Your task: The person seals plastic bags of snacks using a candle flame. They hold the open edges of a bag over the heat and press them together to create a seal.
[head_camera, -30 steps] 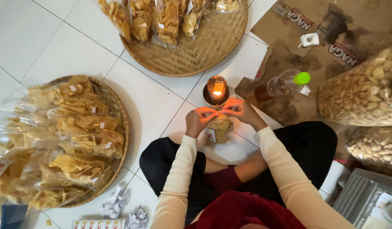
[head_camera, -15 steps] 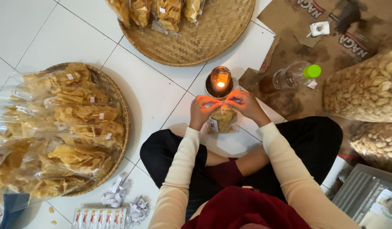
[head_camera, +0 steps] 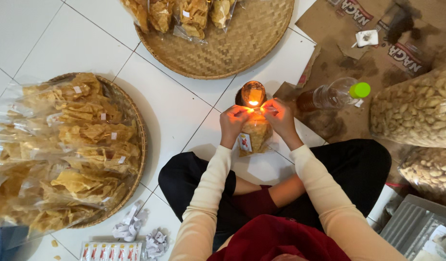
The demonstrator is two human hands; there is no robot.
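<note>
My left hand (head_camera: 234, 123) and my right hand (head_camera: 280, 118) together pinch the top edge of a small clear bag of golden chips (head_camera: 255, 135), which hangs below them with a small label on its front. The bag's top edge sits right at the flame of a small oil lamp (head_camera: 252, 94) on the white tiled floor just beyond my fingers. I sit cross-legged, in cream sleeves and dark trousers.
A round woven tray (head_camera: 136, 145) at left holds several sealed chip bags. Another woven tray (head_camera: 242, 43) lies ahead with bags on its far side. At right are a green-capped plastic bottle (head_camera: 334, 94), flattened cardboard (head_camera: 358, 53) and large bags of pale crackers (head_camera: 416, 111). Paper labels (head_camera: 131, 224) lie near my knee.
The view has shifted slightly. Both hands stay at the flame with the bag, now closer together along its top edge.
</note>
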